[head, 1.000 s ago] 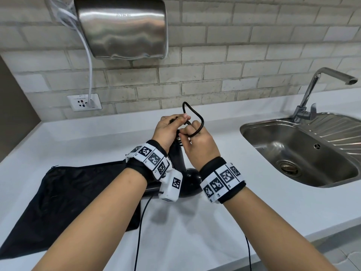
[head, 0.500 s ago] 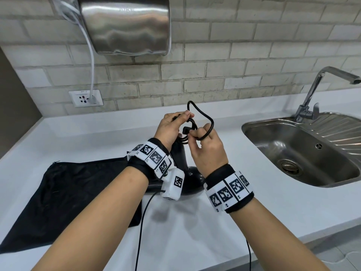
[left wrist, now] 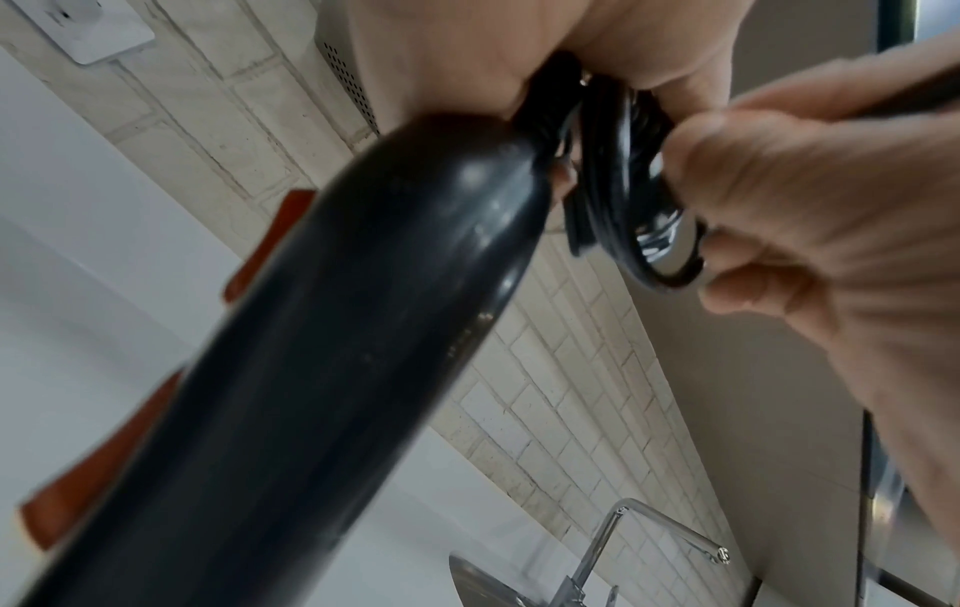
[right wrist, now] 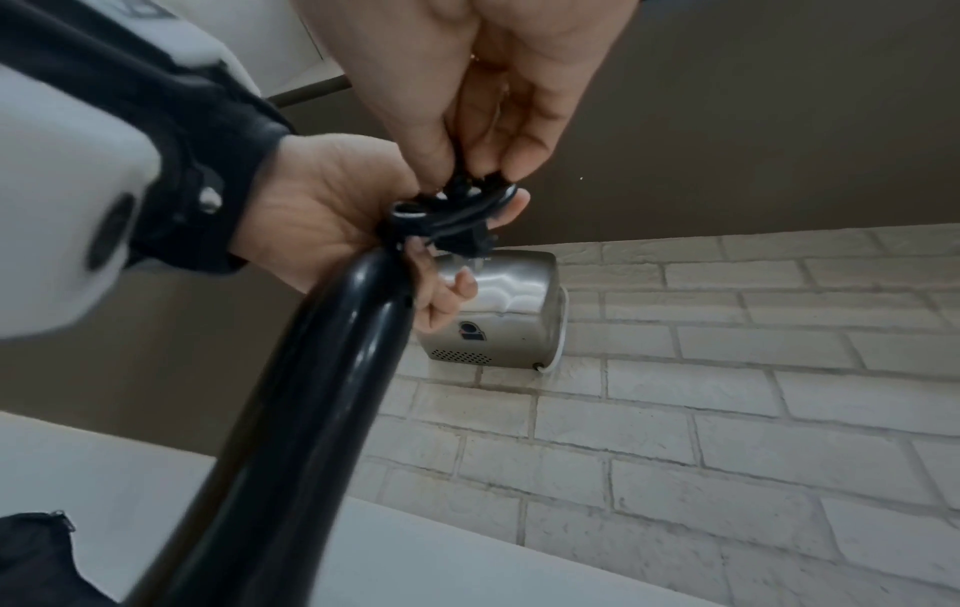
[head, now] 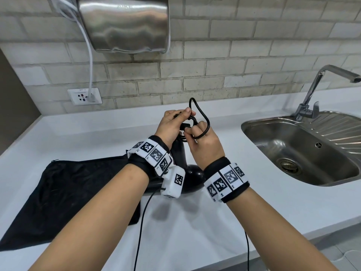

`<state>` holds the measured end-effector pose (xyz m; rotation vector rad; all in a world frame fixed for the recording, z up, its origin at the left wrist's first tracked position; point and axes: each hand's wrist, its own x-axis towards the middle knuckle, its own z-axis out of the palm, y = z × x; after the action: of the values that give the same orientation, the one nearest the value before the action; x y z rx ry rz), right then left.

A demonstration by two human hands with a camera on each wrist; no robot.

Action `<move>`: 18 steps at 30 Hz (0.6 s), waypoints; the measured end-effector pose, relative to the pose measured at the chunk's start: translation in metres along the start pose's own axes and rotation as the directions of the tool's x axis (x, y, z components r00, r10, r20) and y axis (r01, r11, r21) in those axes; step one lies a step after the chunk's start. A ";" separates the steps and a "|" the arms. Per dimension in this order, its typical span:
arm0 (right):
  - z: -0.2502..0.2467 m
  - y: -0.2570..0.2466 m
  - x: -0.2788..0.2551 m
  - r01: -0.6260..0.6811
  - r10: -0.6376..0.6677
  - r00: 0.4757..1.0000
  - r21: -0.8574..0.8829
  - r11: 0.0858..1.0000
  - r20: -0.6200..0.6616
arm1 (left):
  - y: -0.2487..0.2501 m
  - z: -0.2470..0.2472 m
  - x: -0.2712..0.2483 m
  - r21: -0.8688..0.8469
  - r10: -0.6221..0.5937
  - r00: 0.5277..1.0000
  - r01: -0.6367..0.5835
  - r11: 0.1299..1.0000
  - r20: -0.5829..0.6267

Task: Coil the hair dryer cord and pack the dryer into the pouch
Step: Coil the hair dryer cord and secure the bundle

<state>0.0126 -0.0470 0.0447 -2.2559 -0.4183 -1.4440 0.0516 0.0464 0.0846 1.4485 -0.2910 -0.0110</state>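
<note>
A black hair dryer [head: 192, 178] stands on the white counter [head: 273, 202] with its handle [left wrist: 311, 349] pointing up. Its black cord [head: 203, 118] is bunched in loops at the handle's top, one loop arching above my hands. My left hand [head: 172, 124] grips the coiled cord [right wrist: 452, 213] at the handle end. My right hand [head: 203, 141] pinches the cord's loop [left wrist: 623, 230] and plug end beside it. The black pouch [head: 64, 194] lies flat on the counter to the left, under my left forearm.
A steel sink [head: 304, 153] with a tap [head: 322, 87] sits at the right. On the brick wall hang a steel hand dryer [head: 125, 24] and a socket [head: 85, 96] with a white cable. Thin black wristband cables [head: 140, 231] hang down over the counter edge.
Both hands have stayed at the handle's top while working the cord. The loop above them has grown and shifted right, and my right hand has moved a little right.
</note>
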 end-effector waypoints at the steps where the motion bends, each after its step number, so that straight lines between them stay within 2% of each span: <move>1: 0.001 0.003 0.002 0.020 -0.020 1.000 -0.011 1.000 0.015 | 0.001 0.000 0.000 0.010 0.005 1.000 -0.005 1.000 -0.001; 4: 0.003 0.008 0.008 0.018 -0.018 0.999 0.001 1.000 0.031 | 0.002 0.002 -0.001 0.030 0.000 1.000 0.000 1.000 0.005; 6: 0.004 0.009 0.011 -0.130 0.128 0.991 0.112 0.985 0.022 | 0.003 0.004 -0.003 0.054 -0.009 1.000 0.008 0.999 0.011; 8: 0.003 0.009 0.015 -0.381 0.381 0.923 0.245 0.891 0.050 | 0.003 0.003 -0.004 0.046 -0.006 0.999 0.004 0.999 0.039; 9: 0.004 0.010 0.018 -0.478 0.477 0.875 0.291 0.829 0.080 | 0.002 0.003 -0.004 0.025 0.001 0.998 -0.002 1.000 0.060; 10: 0.005 0.010 0.020 -0.525 0.520 0.848 0.317 0.790 0.108 | 0.002 0.003 -0.005 0.004 0.004 0.997 -0.005 1.000 0.082; 11: 0.006 0.011 0.022 -0.535 0.520 0.843 0.330 0.778 0.138 | 0.002 0.004 -0.005 -0.015 0.007 0.995 -0.006 1.000 0.099; 14: 0.006 0.010 0.027 -0.440 0.394 0.897 0.324 0.837 0.202 | 0.003 0.005 -0.006 -0.047 0.024 0.997 -0.020 0.999 0.080; 15: 0.006 0.012 0.027 -0.445 0.378 0.892 0.340 0.829 0.247 | 0.004 0.004 -0.005 -0.053 0.023 0.997 -0.019 0.998 0.080; 17: 0.004 0.016 0.026 -0.537 0.399 0.829 0.358 0.763 0.393 | 0.006 0.000 -0.002 -0.032 0.012 0.994 -0.009 0.999 0.107; 18: 0.004 0.019 0.024 -0.559 0.396 0.803 0.331 0.760 0.446 | 0.006 -0.002 -0.001 -0.020 0.000 0.993 0.003 1.000 0.119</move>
<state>0.0344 -0.0613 0.0619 -2.0171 -0.2077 -0.5954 0.0497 0.0499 0.0903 1.4302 -0.3866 -0.1019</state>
